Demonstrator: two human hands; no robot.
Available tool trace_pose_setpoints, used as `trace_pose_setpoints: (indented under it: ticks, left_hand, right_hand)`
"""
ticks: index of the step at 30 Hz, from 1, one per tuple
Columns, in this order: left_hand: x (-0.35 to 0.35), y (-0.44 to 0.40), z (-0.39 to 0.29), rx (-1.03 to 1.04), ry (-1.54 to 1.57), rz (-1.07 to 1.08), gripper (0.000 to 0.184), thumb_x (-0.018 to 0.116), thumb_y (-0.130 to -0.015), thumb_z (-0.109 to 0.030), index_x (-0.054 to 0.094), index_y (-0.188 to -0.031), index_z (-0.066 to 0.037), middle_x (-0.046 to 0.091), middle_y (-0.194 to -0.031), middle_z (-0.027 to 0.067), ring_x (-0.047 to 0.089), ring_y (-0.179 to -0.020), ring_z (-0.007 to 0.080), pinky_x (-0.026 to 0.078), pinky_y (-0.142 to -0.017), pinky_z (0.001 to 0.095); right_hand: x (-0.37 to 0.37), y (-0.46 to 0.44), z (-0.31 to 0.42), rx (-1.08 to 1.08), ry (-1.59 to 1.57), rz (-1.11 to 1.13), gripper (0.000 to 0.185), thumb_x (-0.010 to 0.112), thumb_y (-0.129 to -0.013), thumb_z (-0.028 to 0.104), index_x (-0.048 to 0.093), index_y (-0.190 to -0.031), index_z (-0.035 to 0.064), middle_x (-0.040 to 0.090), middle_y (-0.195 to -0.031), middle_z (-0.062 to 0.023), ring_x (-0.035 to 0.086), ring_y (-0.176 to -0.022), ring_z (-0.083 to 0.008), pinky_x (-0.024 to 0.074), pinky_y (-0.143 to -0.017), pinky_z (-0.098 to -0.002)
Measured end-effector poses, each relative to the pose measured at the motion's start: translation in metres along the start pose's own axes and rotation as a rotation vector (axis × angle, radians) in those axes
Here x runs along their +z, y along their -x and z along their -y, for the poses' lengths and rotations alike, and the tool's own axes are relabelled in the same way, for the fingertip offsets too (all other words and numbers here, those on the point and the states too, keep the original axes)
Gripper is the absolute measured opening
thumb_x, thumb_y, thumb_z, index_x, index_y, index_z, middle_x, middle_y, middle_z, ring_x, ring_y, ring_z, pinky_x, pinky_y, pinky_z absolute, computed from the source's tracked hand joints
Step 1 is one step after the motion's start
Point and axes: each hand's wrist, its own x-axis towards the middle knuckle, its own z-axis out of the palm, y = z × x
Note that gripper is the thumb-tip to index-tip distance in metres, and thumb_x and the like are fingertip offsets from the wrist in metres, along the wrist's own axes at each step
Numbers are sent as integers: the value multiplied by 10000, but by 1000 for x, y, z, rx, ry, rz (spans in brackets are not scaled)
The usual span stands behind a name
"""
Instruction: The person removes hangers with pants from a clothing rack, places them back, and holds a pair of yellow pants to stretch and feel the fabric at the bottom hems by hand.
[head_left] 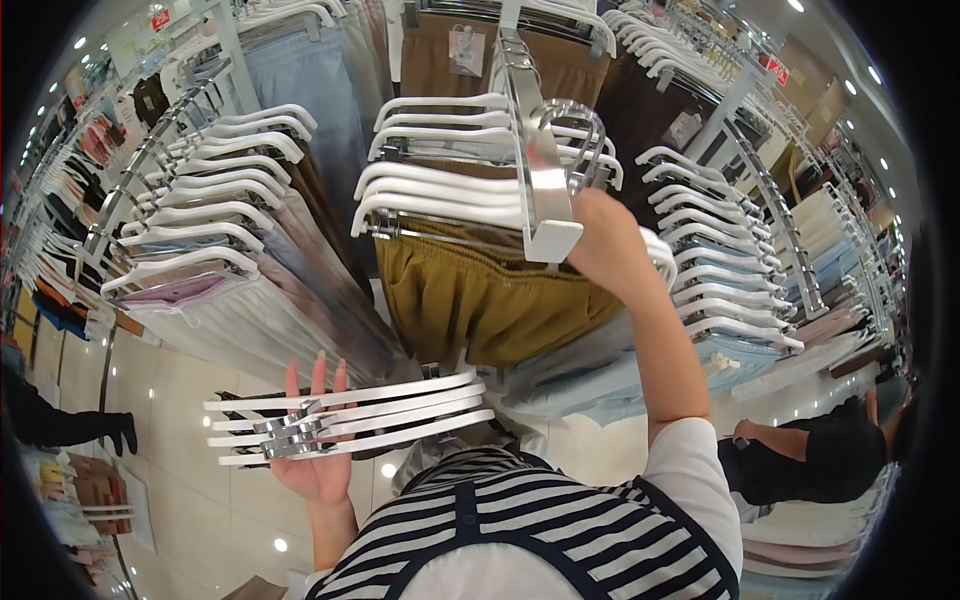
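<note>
My left hand (pixel 322 475) is low at the left, palm showing, its fingers stretched up behind several white hangers (pixel 400 413). The hangers lie across the palm, their metal hooks bunched by the fingers, and the hand holds them up. My right hand (pixel 605 240) is raised to the end of the middle metal rail (pixel 541 170), its fingers closed around white hangers near their hooks and partly hidden. Mustard-coloured trousers (pixel 480 295) hang from the front hangers there. Other white hangers (pixel 445 185) are lined up behind on the same rail.
To the left, trousers hang on a rack of white hangers (pixel 195 270); another row of hangers (pixel 725 290) hangs to the right. Brown garments (pixel 440 65) hang behind. A person in dark clothes (pixel 820 455) is at the right, and a dark leg (pixel 70 425) shows at the far left.
</note>
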Motion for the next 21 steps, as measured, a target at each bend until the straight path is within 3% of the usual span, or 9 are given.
trace_pose_setpoints:
  ticks: [8, 14, 18, 21]
  left_hand:
    - [-7, 5, -6, -11, -99, 18, 863, 590, -744, -263, 42, -1394, -110, 8, -1435, 194, -6, -1326, 358, 89, -1068, 486]
    - [-2, 14, 0, 43, -138, 15, 821, 571, -743, -213, 83, -1391, -89, 28, -1438, 186, 46, -1324, 356, 32, -1076, 470]
    - [5, 20, 7, 47, -135, 44, 811, 550, -759, -204, 55, -1392, -97, 19, -1440, 178, 7, -1328, 345, 17, -1073, 477]
    - [10, 20, 13, 66, -142, 46, 811, 547, -761, -203, 50, -1393, -103, 18, -1440, 175, -3, -1329, 341, 17, -1072, 477]
  right_hand:
    - [-10, 51, 15, 24, -21, -79, 218, 566, -609, 40, 478, -798, -23, 528, -789, -160, 521, -809, -337, 428, -700, -418]
    - [-30, 72, 8, -15, 34, -191, 207, 576, -628, 49, 485, -805, -5, 542, -790, -153, 540, -779, -318, 434, -693, -397]
    - [-28, 115, 0, -8, 7, -76, 245, 580, -617, 53, 484, -832, -14, 534, -778, -152, 531, -755, -323, 430, -682, -397]
    - [-36, 163, -6, 140, -81, 56, 254, 560, -617, 50, 499, -852, -24, 529, -782, -175, 511, -815, -350, 410, -703, -425]
